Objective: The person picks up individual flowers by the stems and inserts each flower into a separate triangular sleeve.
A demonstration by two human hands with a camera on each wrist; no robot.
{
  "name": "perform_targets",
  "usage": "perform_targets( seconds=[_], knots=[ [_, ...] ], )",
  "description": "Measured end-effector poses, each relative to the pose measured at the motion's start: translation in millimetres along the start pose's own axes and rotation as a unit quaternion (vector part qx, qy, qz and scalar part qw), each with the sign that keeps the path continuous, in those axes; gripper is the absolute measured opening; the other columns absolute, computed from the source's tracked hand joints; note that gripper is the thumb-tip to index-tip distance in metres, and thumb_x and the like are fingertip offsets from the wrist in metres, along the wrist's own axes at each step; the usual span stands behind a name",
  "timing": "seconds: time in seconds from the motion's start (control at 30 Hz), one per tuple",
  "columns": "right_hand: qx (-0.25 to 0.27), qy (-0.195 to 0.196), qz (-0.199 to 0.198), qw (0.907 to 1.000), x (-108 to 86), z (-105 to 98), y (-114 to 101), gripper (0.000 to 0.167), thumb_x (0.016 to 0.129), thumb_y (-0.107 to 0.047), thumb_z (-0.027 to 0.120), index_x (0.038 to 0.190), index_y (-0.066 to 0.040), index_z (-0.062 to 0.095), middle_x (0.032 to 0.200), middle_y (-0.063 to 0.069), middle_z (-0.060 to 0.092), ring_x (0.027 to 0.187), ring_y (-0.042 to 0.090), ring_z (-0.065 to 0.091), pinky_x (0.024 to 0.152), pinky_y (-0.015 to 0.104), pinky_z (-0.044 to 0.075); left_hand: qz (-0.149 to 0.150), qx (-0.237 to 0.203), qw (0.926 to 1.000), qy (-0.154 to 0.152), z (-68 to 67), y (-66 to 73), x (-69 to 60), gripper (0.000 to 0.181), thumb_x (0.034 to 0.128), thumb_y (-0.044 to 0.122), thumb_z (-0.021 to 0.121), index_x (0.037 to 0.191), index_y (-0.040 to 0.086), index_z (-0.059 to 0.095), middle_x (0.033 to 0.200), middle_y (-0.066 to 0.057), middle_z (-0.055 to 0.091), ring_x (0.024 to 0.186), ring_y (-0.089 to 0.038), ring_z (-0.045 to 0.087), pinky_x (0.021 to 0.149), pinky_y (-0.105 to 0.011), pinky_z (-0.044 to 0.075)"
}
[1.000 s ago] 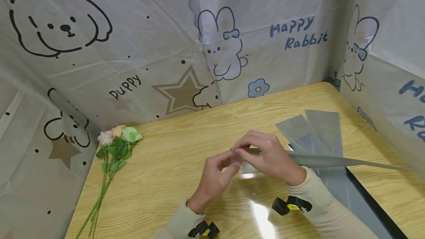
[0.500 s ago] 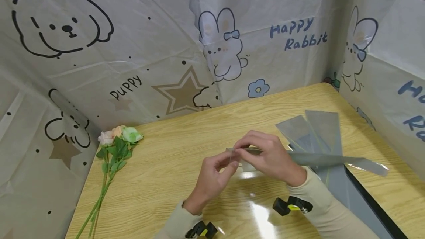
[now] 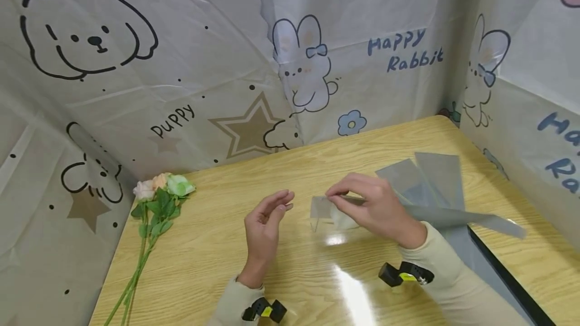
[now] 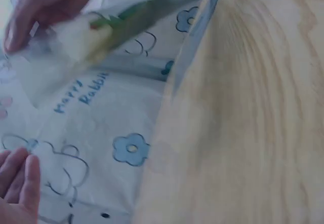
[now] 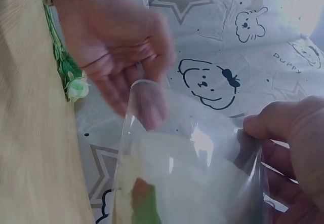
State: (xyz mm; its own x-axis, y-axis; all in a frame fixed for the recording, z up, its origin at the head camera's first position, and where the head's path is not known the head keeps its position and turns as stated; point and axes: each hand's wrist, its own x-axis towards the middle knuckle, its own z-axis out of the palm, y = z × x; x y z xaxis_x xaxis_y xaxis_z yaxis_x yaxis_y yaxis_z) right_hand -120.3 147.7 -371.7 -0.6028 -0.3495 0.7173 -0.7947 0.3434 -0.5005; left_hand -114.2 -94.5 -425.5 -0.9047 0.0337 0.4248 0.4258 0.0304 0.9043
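Note:
My right hand (image 3: 378, 208) pinches the upper edge of a clear plastic flower sleeve (image 3: 320, 208). A pale, whitish flower (image 4: 88, 39) with green leaves shows blurred inside it in the left wrist view. The sleeve's wide end lies to the left, and its grey narrow end trails right, past my wrist. In the right wrist view, thumb and fingers of that hand (image 5: 298, 148) hold the rim at one side. My left hand (image 3: 265, 230) is apart from the sleeve to its left, fingers relaxed and holding nothing.
Several artificial roses (image 3: 159, 185) with long green stems lie at the table's left. Flat translucent grey sleeves (image 3: 441, 170) are fanned out at the right, over a dark-edged grey sheet (image 3: 489, 265). Printed cloth (image 3: 204, 54) walls in the wood-grain table (image 3: 217, 245).
My left hand has let go of the sleeve's edge and moved left, its fingers loosening. The right hand still pinches the sleeve and has shifted slightly right.

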Motion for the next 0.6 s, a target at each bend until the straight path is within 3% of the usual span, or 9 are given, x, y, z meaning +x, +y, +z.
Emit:
perform_targets(
  seconds=[0.07,0.13,0.23,0.3,0.4,0.5,0.6],
  knots=[
    [-0.009,-0.001,-0.016,0.9998,4.4,-3.4,-1.5,0.013,0.088,0.001,0.078,0.096,-0.009,0.077,0.091,0.001,0.078,0.083,0.009,0.073,0.078,0.013,0.059,-0.043,-0.003,0.9991,-0.006,-0.7,-5.6,1.6,0.026,0.1011,-0.003,0.056,0.124,-0.007,0.068,0.121,-0.031,0.072,0.107,-0.004,0.074,0.093,-0.026,0.062],
    [-0.019,-0.002,-0.033,0.9993,10.2,-6.8,-4.2,0.014,0.088,0.001,0.078,0.096,-0.009,0.077,0.091,0.001,0.077,0.082,0.009,0.073,0.076,0.014,0.059,-0.078,-0.005,0.9965,-0.031,0.7,-9.6,1.6,0.029,0.0999,-0.004,0.057,0.127,-0.007,0.067,0.125,-0.030,0.071,0.111,-0.010,0.073,0.094,-0.025,0.062],
    [-0.036,0.004,-0.064,0.9973,21.1,-12.3,-9.2,0.018,0.084,0.003,0.079,0.096,-0.009,0.076,0.090,0.002,0.077,0.079,0.010,0.072,0.073,0.017,0.060,-0.104,-0.006,0.9914,-0.079,7.0,-11.8,-0.1,0.033,0.0986,-0.002,0.059,0.131,-0.006,0.064,0.129,-0.029,0.068,0.118,-0.023,0.071,0.096,-0.023,0.060],
    [-0.041,0.007,-0.079,0.9960,30.1,-17.3,-14.7,0.019,0.082,0.005,0.080,0.095,-0.008,0.076,0.090,0.003,0.077,0.079,0.011,0.073,0.072,0.017,0.060,-0.105,-0.014,0.9873,-0.119,13.0,-10.9,-1.4,0.037,0.0982,0.000,0.060,0.135,-0.005,0.061,0.132,-0.029,0.066,0.123,-0.031,0.068,0.101,-0.024,0.058],
    [-0.047,0.013,-0.100,0.9938,46.0,-26.9,-26.1,0.016,0.083,0.004,0.080,0.095,-0.007,0.075,0.089,0.005,0.077,0.078,0.012,0.072,0.072,0.018,0.060,-0.097,-0.051,0.9781,-0.177,24.3,-8.5,-1.8,0.046,0.0978,0.003,0.062,0.143,-0.001,0.054,0.143,-0.026,0.059,0.136,-0.034,0.060,0.112,-0.034,0.053],
    [-0.051,0.019,-0.112,0.9922,64.1,-38.0,-40.3,0.005,0.089,-0.004,0.078,0.094,-0.006,0.075,0.089,0.006,0.077,0.078,0.013,0.072,0.074,0.017,0.059,-0.090,-0.086,0.9677,-0.219,34.6,-4.6,-1.2,0.059,0.0972,0.007,0.066,0.152,0.007,0.045,0.155,-0.019,0.051,0.146,-0.027,0.052,0.123,-0.039,0.043],
    [-0.045,0.034,-0.131,0.9899,83.2,-47.9,-51.7,0.003,0.091,-0.005,0.076,0.092,-0.003,0.075,0.087,0.008,0.077,0.077,0.014,0.072,0.076,0.016,0.058,-0.056,-0.107,0.9640,-0.237,42.5,-1.5,0.0,0.069,0.0973,0.012,0.070,0.159,0.016,0.038,0.162,-0.012,0.046,0.148,-0.018,0.050,0.124,-0.038,0.043]
  ],
)
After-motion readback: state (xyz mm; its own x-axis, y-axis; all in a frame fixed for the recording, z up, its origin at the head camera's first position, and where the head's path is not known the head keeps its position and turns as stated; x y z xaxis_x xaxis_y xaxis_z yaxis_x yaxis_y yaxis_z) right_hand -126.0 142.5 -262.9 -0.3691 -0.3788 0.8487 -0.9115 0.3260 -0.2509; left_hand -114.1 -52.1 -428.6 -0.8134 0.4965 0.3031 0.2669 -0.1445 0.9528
